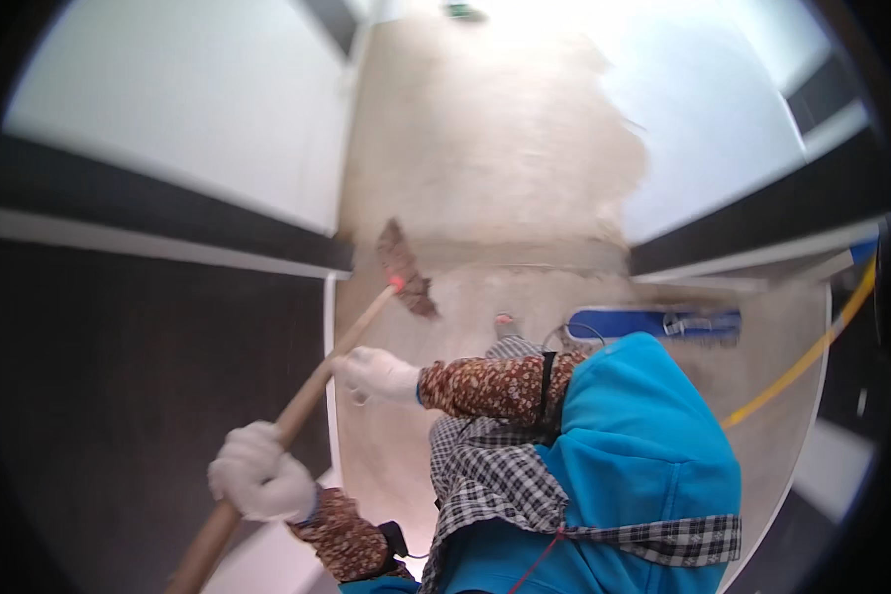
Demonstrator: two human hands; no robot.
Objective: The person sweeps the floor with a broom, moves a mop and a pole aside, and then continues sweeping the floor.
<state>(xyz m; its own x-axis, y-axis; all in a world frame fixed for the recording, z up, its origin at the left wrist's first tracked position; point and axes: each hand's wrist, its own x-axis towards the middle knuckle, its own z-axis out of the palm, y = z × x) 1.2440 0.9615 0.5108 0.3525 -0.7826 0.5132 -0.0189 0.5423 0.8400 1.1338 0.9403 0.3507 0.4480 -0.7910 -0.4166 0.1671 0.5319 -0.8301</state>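
Note:
A broom with a long wooden handle (300,404) slants across the left side, from the lower left edge up to the floor ahead. Its narrow, ragged brown head (403,265) is joined to the handle by a red piece and lies near the left door edge. My left hand (260,473), in a white glove, is wrapped round the handle low in the picture. Farther up the handle, my right hand (378,374), also in a white glove, is closed on it, its fingertips partly hidden.
Dark panels flank the passage. A threshold (525,253) crosses the floor ahead. Close on my right lies a long blue flat thing (614,322) with a metal fitting; a yellow hose or cord (802,366) curves beyond it. Far ahead is a small green object (462,11).

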